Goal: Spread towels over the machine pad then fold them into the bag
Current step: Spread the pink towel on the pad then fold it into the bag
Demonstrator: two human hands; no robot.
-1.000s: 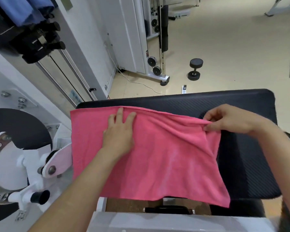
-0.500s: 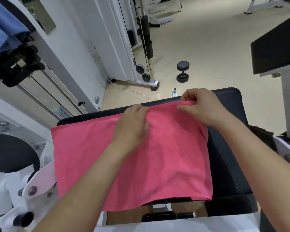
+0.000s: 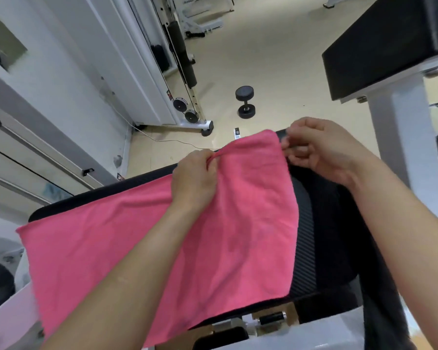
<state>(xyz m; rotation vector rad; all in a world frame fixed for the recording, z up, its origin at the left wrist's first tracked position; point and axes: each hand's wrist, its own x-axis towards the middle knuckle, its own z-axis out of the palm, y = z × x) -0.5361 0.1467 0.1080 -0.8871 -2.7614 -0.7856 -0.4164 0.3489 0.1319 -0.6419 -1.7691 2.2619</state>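
The pink towel (image 3: 238, 236) lies spread over the black machine pad (image 3: 321, 223). The left hand (image 3: 194, 183) pinches the far edge (fabric bunched at the fingers). The right hand (image 3: 321, 152) pinches the far right corner. A dumbbell (image 3: 245, 102) stands on the floor beyond.

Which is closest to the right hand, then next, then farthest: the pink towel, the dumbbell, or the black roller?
1. The pink towel, touching the right hand.
2. The dumbbell, on the floor beyond.
3. The black roller, on the far machine, upper left.
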